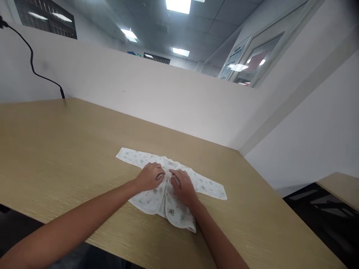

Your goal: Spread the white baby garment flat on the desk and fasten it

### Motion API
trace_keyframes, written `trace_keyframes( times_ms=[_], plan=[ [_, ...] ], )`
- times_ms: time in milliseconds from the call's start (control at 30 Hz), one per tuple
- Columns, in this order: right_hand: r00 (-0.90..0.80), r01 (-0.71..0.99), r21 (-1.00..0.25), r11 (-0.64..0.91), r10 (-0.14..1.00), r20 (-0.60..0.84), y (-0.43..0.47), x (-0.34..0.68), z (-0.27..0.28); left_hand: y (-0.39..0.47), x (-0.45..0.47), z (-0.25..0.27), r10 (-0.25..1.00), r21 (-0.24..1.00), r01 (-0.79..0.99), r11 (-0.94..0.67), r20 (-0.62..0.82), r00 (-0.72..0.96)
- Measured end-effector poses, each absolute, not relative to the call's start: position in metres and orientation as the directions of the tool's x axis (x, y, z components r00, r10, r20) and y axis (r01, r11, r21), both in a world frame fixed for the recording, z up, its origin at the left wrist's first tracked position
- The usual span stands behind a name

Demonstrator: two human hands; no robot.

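Item: small printed baby shirt (157, 196), lying flat on the wooden table (70, 157), sleeves spread out to both sides, nothing folded yet. Left hand (150, 176) and right hand (183, 188) rested at the front placket; fingers bent, pinching cloth there, apparently aligning the closure.

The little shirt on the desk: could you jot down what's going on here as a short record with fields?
garment: small white printed baby shirt, spread flat, sleeves out to both sides, neck label facing up
surface: light wooden desk
left hand: left hand resting on the shirt's front near the collar
right hand: right hand on the shirt beside it, fingers at the front opening
hands apart or touching: fingertips nearly meet at the centre
background: white partition wall, black cable hanging at far left
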State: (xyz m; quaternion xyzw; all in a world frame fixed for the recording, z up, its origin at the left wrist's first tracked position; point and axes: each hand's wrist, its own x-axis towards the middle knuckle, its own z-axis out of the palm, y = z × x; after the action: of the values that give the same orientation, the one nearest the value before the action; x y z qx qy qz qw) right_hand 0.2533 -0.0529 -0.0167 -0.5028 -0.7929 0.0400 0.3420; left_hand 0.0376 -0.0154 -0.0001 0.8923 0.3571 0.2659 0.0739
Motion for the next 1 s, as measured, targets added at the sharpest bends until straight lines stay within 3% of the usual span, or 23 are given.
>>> trace_keyframes(
  times_ms=[200, 1000],
  plan=[
    [-0.193, 0.72, -0.513, 0.466, 0.846, 0.498, -0.0614, 0.2527, -0.0088, -0.0182, 0.0393, 0.0005, 0.665, 0.337, 0.574, -0.746, 0.403, 0.628],
    [-0.286, 0.676, -0.52, 0.522, 0.836, 0.469, -0.0626, 0.2525, -0.0079, -0.0145, 0.0428, -0.0033, 0.703, 0.541, 0.479, -0.691, 0.348, 0.621]
  ],
)
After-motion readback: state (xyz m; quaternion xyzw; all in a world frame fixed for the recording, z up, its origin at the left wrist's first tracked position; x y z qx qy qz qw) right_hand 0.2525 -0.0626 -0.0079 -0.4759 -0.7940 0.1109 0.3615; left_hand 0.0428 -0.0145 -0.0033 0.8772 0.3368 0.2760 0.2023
